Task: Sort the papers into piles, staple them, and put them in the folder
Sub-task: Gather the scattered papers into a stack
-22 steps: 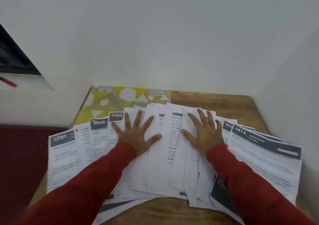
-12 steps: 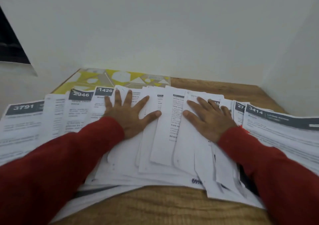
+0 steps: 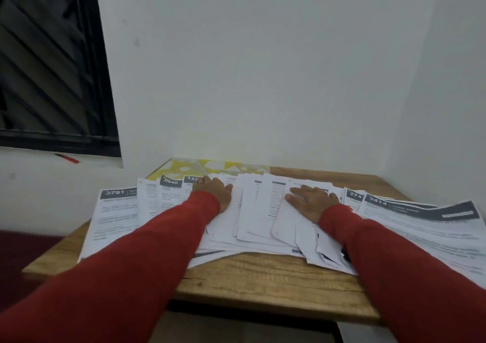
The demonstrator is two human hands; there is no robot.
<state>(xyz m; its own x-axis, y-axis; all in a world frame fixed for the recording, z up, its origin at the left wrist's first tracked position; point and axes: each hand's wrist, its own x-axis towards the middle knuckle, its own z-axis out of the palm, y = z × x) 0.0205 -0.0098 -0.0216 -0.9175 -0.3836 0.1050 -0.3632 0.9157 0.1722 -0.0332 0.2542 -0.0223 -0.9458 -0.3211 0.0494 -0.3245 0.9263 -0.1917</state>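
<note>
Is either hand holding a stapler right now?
No: the left hand and the right hand both lie flat on the spread papers.

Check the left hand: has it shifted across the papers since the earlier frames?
Yes, slightly. The left hand has slid left: it now covers the end of the "1426" header that earlier stood clear beside its fingers.

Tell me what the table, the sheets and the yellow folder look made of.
Table: wood or wood-look board, matt, grain visible. Sheets: thin printed paper, edges curling. Folder: probably glossy plastic or card; mostly hidden.
</note>
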